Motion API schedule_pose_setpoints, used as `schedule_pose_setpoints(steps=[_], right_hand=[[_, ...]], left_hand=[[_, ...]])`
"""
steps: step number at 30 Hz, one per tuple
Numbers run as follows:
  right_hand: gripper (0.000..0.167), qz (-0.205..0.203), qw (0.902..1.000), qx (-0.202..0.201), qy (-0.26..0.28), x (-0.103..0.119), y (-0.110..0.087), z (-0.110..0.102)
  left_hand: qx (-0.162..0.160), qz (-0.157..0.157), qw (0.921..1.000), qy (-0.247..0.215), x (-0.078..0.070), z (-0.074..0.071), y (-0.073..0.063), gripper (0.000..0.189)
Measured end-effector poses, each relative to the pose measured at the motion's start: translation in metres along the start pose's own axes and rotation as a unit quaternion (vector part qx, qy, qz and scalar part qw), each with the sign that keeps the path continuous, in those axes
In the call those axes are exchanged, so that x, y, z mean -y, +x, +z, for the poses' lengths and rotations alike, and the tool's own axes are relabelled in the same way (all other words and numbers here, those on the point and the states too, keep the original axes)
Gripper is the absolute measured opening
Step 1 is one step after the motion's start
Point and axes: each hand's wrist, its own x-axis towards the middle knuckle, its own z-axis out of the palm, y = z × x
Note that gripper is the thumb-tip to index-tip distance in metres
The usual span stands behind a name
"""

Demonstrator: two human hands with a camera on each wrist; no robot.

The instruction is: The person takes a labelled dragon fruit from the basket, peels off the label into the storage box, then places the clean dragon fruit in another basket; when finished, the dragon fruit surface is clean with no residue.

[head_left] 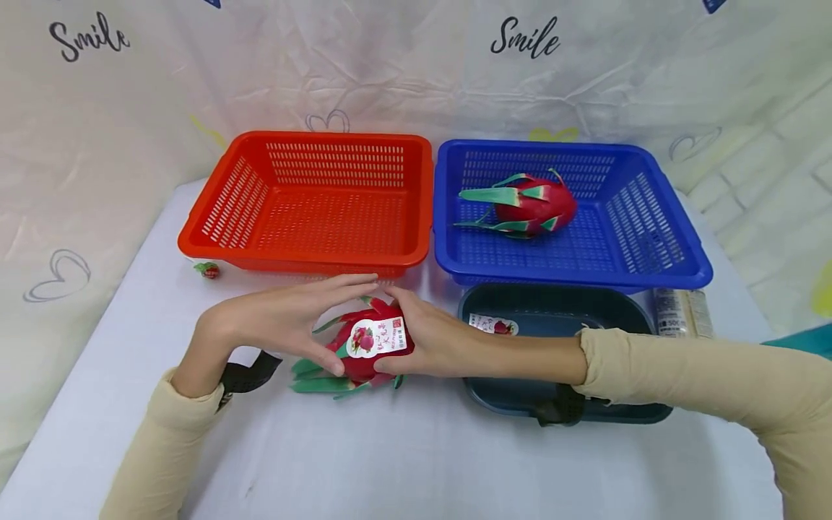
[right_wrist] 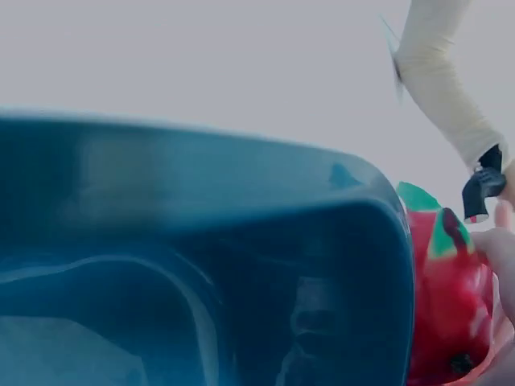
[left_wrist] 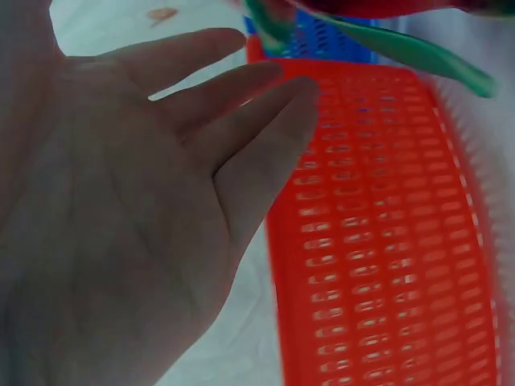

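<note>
A red dragon fruit [head_left: 361,370] with green scales and a white label [head_left: 377,337] lies on the white table, in front of the red basket. My right hand [head_left: 432,336] grips its right end, thumb at the near side and fingers at the far side; in the right wrist view the dragon fruit [right_wrist: 447,297] appears beyond the dark tub. At the fruit's left, my left hand [head_left: 286,318] has its fingers extended over it; whether the thumb touches it, I cannot tell. The left wrist view shows this hand's palm [left_wrist: 121,209] holding nothing.
Behind stand a red basket [head_left: 325,256] and a blue basket [head_left: 572,278] holding another dragon fruit [head_left: 539,206]. A dark blue tub [head_left: 507,397] with a label [head_left: 492,325] inside sits under my right forearm. A can-like item [head_left: 682,314] is right; a small red-green piece [head_left: 207,270], left.
</note>
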Motion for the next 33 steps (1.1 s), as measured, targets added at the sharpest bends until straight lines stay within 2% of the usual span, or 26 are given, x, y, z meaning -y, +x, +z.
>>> schedule_pose_setpoints(steps=[4, 8, 11, 16, 20, 24, 27, 33], right_hand=[[0.090, 0.007, 0.9995, -0.006, -0.031, 0.000, -0.006, -0.002], [0.090, 0.017, 0.9991, -0.016, -0.036, 0.003, -0.008, -0.002], [0.088, 0.025, 0.9991, -0.023, -0.024, 0.004, -0.007, -0.002], [0.082, 0.040, 0.9988, -0.024, -0.011, 0.004, -0.009, -0.005], [0.080, 0.043, 0.9980, -0.024, -0.038, 0.004, -0.018, -0.013], [0.077, 0.012, 0.9968, -0.040, -0.069, 0.004, -0.028, -0.023], [0.071, -0.022, 0.9959, -0.053, -0.070, 0.004, -0.033, -0.027], [0.063, -0.070, 0.9935, -0.057, -0.069, 0.007, -0.032, -0.030]], left_hand=[[0.030, 0.010, 0.9995, -0.007, 0.007, 0.004, 0.007, 0.104], [0.042, 0.015, 0.9988, -0.021, 0.012, 0.008, 0.012, 0.106], [0.055, 0.014, 0.9965, -0.063, 0.016, 0.013, 0.018, 0.107], [0.076, -0.002, 0.9863, -0.147, 0.022, 0.021, 0.024, 0.102], [0.076, -0.001, 0.9851, -0.154, 0.024, 0.024, 0.026, 0.099], [0.079, -0.005, 0.9829, -0.166, 0.026, 0.026, 0.027, 0.100], [0.082, -0.001, 0.9809, -0.177, 0.027, 0.026, 0.028, 0.099], [0.085, 0.016, 0.9791, -0.184, 0.028, 0.028, 0.029, 0.096]])
